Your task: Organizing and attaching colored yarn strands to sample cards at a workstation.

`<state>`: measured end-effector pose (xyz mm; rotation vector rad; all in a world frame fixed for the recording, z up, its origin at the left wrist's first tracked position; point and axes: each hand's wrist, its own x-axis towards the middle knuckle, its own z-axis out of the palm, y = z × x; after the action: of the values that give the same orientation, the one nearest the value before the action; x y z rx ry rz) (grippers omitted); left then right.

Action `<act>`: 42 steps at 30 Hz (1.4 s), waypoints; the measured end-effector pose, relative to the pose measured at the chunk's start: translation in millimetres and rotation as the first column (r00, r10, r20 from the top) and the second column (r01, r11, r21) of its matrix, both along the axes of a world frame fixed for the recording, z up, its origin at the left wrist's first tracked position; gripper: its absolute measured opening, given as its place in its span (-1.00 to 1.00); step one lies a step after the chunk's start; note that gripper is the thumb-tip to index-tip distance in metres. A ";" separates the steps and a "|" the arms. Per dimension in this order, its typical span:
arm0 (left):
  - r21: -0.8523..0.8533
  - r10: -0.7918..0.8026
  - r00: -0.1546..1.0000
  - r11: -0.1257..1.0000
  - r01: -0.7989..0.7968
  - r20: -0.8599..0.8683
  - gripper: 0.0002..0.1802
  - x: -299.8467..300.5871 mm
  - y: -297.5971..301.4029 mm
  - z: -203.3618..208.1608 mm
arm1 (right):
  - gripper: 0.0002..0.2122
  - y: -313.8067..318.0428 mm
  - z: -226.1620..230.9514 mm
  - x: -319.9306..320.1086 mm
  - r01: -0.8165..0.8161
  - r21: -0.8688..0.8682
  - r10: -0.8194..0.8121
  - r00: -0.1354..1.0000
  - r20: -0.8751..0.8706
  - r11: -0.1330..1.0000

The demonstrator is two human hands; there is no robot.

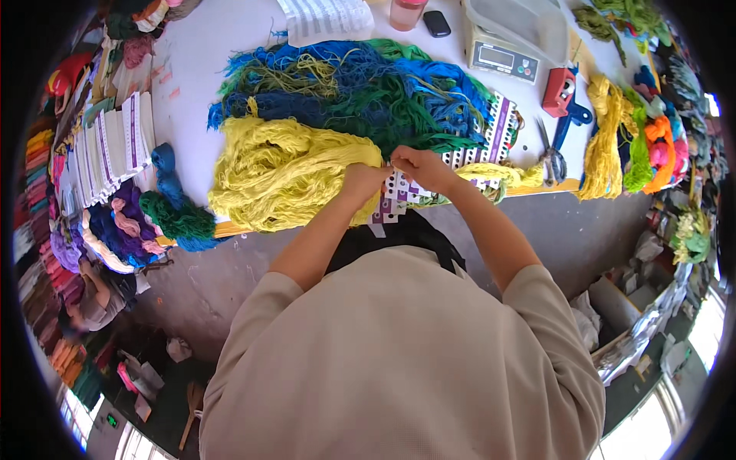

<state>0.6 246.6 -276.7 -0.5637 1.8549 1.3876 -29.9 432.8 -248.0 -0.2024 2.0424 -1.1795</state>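
My left hand [365, 181] is closed at the right edge of a big heap of pale yellow yarn [284, 172]. Close beside it, my right hand [423, 168] is bent into a pinch, fingertips almost meeting the left ones. Whatever lies between the fingers is too small to make out. Just under both hands are white cards with punched holes and purple strips [395, 196], partly covered by the fingers. Behind them spreads a tangle of blue and green yarn [360, 88]. A thinner yellow skein [502, 173] lies across more punched cards [502, 126] to the right.
Scissors [550, 149], a red-and-blue tape dispenser [563, 98] and a digital scale [502, 60] with a plastic tub lie at right. Hanging skeins [606, 138] line the right edge. Stacked cards [115, 146] stand at left. A person [96, 303] is at far left.
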 end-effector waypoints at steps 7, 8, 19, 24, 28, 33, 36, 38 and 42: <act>0.286 0.392 0.864 0.829 -0.480 0.314 -0.85 1.9 4.1 6.6 | -0.83 13.5 -5.0 -6.9 0.020 -0.107 -0.007 0.993 0.121 0.994; 0.292 0.390 0.866 0.828 -0.479 0.313 -0.83 2.5 4.1 5.5 | -0.84 12.4 -5.0 -8.1 0.020 -0.080 -0.010 0.992 0.123 0.997; 0.207 0.448 0.890 0.865 -0.456 0.086 -0.83 6.8 19.5 12.0 | -0.91 -1.7 -25.6 13.1 0.226 -0.012 -0.226 0.973 -0.044 0.974; 0.231 0.492 0.844 0.814 -0.533 0.215 -0.83 5.9 12.9 12.0 | -0.92 8.1 -20.3 7.6 0.269 -0.174 -0.245 0.958 0.146 0.947; 0.320 0.388 0.864 0.815 -0.484 0.320 -0.84 6.8 3.0 4.0 | -0.86 7.3 -16.1 4.9 0.210 -0.129 -0.198 0.975 0.098 0.969; 0.287 0.407 0.874 0.832 -0.475 0.266 -0.89 3.9 5.4 10.5 | -0.85 5.0 -11.3 3.7 0.147 -0.079 -0.143 0.989 0.047 0.986; 0.040 0.050 0.974 0.998 -0.042 -0.222 -0.85 7.0 -33.9 1.8 | -0.84 6.1 -10.4 3.7 0.096 -0.085 -0.098 0.995 -0.012 0.992; 0.094 0.301 0.953 0.950 -0.297 -0.030 -0.85 4.3 -57.0 6.6 | -0.83 8.6 -13.0 3.8 0.113 -0.103 -0.112 0.994 0.017 0.988; 0.402 0.340 0.931 0.841 -0.363 0.131 -0.84 4.2 -66.1 25.0 | -0.87 11.5 -11.4 2.1 0.108 -0.103 -0.100 0.991 0.084 0.989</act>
<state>4.8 180.5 -251.7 -0.7309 1.3828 1.9314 -27.8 444.3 -259.4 -0.1004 1.9425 -1.3420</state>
